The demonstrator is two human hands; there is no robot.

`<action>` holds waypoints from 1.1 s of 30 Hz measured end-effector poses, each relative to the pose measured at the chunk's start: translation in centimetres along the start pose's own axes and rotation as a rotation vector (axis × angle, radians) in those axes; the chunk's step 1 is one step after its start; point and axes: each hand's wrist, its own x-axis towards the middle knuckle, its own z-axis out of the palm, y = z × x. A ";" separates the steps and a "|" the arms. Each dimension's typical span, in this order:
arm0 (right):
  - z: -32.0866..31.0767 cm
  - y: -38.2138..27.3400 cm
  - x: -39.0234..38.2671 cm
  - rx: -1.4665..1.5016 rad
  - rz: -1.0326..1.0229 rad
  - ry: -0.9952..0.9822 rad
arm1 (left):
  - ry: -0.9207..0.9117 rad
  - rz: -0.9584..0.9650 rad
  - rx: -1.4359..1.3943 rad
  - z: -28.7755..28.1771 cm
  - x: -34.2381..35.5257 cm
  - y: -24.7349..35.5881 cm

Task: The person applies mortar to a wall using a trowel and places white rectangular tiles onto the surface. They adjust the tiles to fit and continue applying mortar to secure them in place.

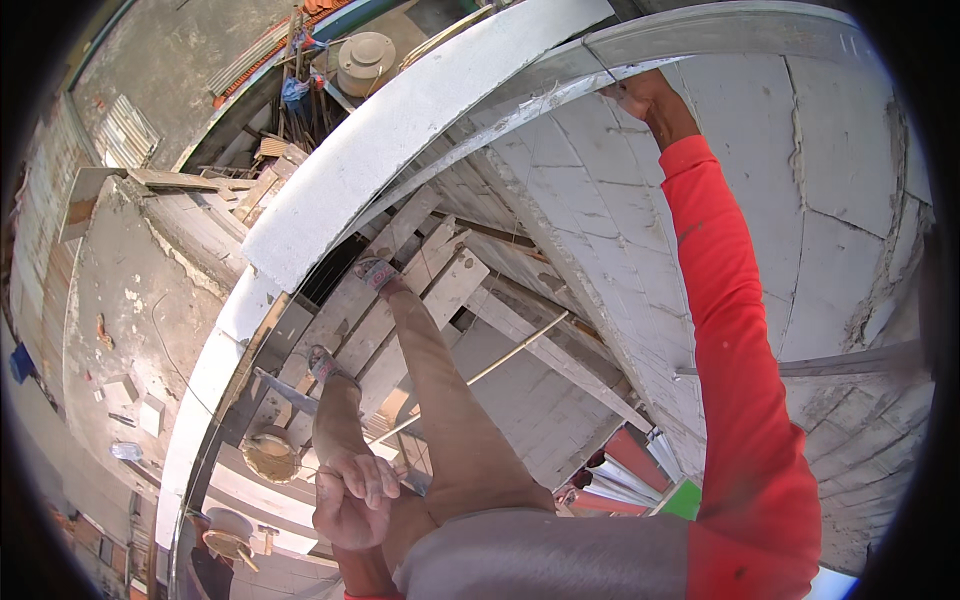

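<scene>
My right hand (642, 93) reaches up to the far right, its fingers curled at the lower edge of a long grey metal bar (735, 32); part of the grip is hidden. The bar runs beside a white block wall top (345, 165) and looks bent by the lens. A thin dark line crosses the bar near that hand. Low in front of my body, my left hand (355, 495) is closed with its fingers curled in. What it holds, if anything, is too small to make out.
My feet stand on wooden planks (455, 290) inside the wall. A trowel (287, 392) and a round mortar-coated container (270, 455) lie left of my legs. A thin pole (515, 350) slants across. On the right rises a grey block wall (745, 130); beyond the left wall lies a concrete slab (130, 310).
</scene>
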 end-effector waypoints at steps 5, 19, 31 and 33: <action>-1.3 -0.5 -0.4 -0.066 0.163 -0.206 | 0.064 -0.030 -0.021 0.6 -1.8 0.3; -1.3 0.9 -5.7 0.206 0.290 -0.269 | -0.305 0.267 0.035 8.8 0.3 9.7; -0.8 1.6 -1.1 -0.200 0.005 0.036 | -0.337 -0.398 1.314 5.4 -4.8 -2.7; -0.7 1.5 -1.0 -0.259 -0.003 0.056 | -0.295 -0.467 1.467 4.8 -2.2 -5.3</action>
